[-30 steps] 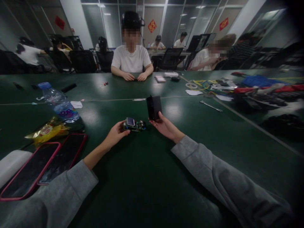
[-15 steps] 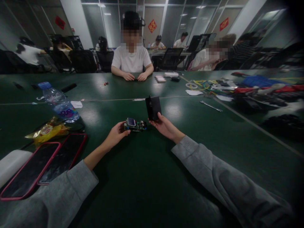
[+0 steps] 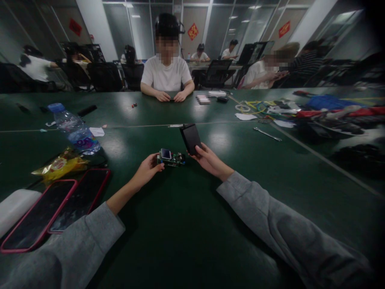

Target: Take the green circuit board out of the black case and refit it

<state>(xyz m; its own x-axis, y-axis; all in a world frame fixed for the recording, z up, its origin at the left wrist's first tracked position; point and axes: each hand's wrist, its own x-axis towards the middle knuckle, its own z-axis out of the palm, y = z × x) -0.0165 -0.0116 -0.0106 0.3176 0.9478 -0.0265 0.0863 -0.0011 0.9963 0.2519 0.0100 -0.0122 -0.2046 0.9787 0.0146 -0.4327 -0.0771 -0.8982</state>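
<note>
Between the thumb and fingers of my left hand [image 3: 147, 170] is the left end of a green circuit board [image 3: 173, 161] with a small screen on top. The board lies level, close over the table or on it; I cannot tell which. My right hand [image 3: 209, 160] grips a black plastic case [image 3: 190, 138] by its lower end. It stands tilted to the left, its flat outer face towards me. The case is just up and right of the board, and the two are apart. What is inside the case is hidden from me.
On the left of the green table [image 3: 180, 237] are two red-edged phones [image 3: 39, 214], a yellow wrapper [image 3: 61, 164] and a plastic bottle [image 3: 73, 128]. A wrench [image 3: 267, 134] and a heap of cables [image 3: 270, 107] lie to the right. Opposite sits a person in white [image 3: 167, 76].
My right hand has turned the black case, so it leans further left and shows more of its flat face. My left hand and the circuit board have barely moved.
</note>
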